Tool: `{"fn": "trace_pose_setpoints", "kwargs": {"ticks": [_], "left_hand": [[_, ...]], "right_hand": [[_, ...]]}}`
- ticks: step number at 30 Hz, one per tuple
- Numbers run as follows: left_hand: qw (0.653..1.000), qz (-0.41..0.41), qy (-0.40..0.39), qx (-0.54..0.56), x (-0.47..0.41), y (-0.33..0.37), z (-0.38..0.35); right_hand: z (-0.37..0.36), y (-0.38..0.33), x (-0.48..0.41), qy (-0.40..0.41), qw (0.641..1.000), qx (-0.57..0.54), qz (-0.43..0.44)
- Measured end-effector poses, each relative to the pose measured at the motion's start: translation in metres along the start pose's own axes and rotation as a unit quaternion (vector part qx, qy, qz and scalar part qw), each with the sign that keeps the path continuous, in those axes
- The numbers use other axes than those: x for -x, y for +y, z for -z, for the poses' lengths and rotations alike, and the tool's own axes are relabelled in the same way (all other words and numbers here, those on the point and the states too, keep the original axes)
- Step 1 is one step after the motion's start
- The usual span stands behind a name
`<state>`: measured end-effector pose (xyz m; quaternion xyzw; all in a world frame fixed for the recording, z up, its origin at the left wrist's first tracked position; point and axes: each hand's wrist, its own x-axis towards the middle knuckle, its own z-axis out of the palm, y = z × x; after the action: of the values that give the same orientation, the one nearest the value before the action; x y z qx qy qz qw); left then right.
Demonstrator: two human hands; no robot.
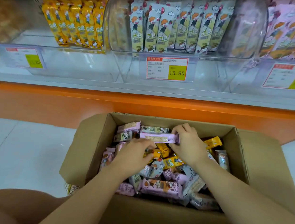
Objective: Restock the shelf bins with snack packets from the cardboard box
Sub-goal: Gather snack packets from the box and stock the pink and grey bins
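Observation:
An open cardboard box [91, 142] on the floor holds several mixed snack packets in pink, yellow and grey. My right hand [188, 145] grips one end of a pink packet [157, 137] lying across the far part of the box. My left hand [134, 155] reaches into the middle of the box and its fingers curl on a yellow packet [155, 152]. Above, clear shelf bins hold upright packets: a yellow row [76, 23] on the left, a grey row [176, 27] in the middle bin [125, 66], and pink ones [290, 34] on the right.
Price tags [167, 68] hang on the bin fronts. An orange panel [55, 103] runs under the white shelf edge. Pale floor tiles [16, 151] lie left of the box. The box flaps [266, 165] stand open to both sides. My knee [12, 207] is at lower left.

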<state>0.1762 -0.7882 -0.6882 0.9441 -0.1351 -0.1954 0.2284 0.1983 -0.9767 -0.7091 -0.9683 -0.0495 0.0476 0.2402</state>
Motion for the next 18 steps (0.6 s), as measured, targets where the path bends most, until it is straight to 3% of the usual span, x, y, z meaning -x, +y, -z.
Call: {"fn": "trace_pose_setpoints", "kwargs": {"ticks": [7,10,12,18], "left_hand": [[0.996,-0.065,-0.018,-0.056,0.001,0.018,-0.01],[0.988,-0.097,-0.093,-0.075,0.005,0.033,-0.015],[0.978,-0.092,-0.141,-0.124,0.008,0.039,-0.023],[0.951,-0.08,-0.172,-0.246,0.018,0.045,-0.035]], "right_hand": [[0.026,0.021,0.012,0.02,0.993,-0.11,-0.029],[0.045,0.028,0.018,0.014,0.988,-0.154,-0.025],[0.06,0.03,0.024,-0.006,0.987,-0.158,-0.018],[0.11,0.021,0.042,-0.063,0.99,-0.123,0.014]]}}
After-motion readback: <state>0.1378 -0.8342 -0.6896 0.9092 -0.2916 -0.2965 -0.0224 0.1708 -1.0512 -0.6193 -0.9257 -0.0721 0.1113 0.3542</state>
